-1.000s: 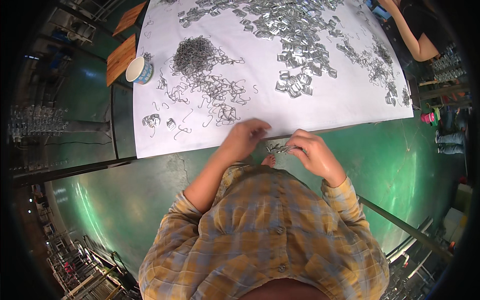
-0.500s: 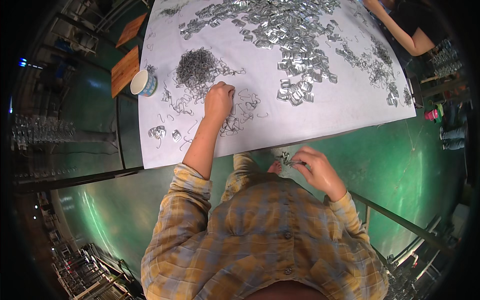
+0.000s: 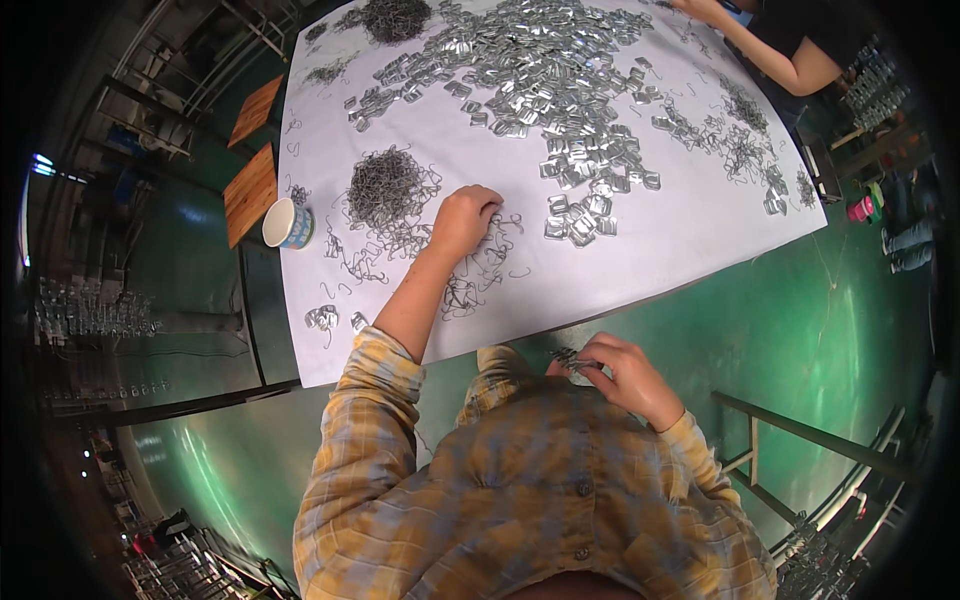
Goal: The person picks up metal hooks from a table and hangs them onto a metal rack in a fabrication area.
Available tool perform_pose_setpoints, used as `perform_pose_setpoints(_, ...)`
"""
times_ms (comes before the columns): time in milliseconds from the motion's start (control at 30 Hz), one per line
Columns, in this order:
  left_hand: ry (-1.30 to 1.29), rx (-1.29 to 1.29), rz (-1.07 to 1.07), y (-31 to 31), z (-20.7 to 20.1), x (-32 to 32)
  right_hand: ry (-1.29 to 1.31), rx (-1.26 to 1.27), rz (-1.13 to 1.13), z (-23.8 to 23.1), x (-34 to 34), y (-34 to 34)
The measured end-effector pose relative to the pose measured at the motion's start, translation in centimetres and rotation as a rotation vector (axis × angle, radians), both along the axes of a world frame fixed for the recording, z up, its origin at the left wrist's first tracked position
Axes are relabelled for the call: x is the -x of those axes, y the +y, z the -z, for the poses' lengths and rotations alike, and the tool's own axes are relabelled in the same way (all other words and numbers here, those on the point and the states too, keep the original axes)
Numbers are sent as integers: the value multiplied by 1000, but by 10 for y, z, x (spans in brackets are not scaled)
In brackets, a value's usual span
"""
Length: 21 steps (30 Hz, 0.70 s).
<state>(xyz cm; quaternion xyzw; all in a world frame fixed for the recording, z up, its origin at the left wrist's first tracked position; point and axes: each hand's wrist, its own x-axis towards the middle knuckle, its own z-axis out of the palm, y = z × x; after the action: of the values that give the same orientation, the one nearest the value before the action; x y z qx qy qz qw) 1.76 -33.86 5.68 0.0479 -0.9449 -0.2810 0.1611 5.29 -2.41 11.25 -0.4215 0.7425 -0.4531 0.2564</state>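
Note:
My left hand (image 3: 464, 222) is over the white-covered table (image 3: 660, 240), fingers bent and pressed together at the tips. Whatever it holds, if anything, is hidden. Beneath and beside it lie loose wire S-hooks (image 3: 465, 290); a tangled heap of the same hooks (image 3: 385, 187) sits just left. To its right, shiny square metal clips (image 3: 580, 220) trail down from a large pile (image 3: 550, 60). Below the table's near edge, in front of my body, my right hand (image 3: 632, 380) pinches a small bunch of wire hooks (image 3: 566, 358), partly covered by its fingers.
A paper cup (image 3: 288, 224) stands by the table's left edge, near wooden boards (image 3: 248, 195). A few clips (image 3: 322, 318) lie at the near left corner. Another person's arm (image 3: 765, 60) reaches in at the far right. A metal frame (image 3: 800, 430) stands at my right.
The view has tilted, so the table appears lower. My left hand has moved right and slightly farther out, toward the clips. My right hand still holds its bunch, now turned more sideways.

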Motion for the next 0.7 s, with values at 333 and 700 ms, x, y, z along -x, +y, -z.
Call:
perform_pose_setpoints(333, 63, -22, -277, -18, -2, 2, -38, 24, 54, 7, 0, 5)
perform_pose_setpoints(700, -254, 786, -28, 0, 8, 27, -11, 66, 102, 5, 3, 6)
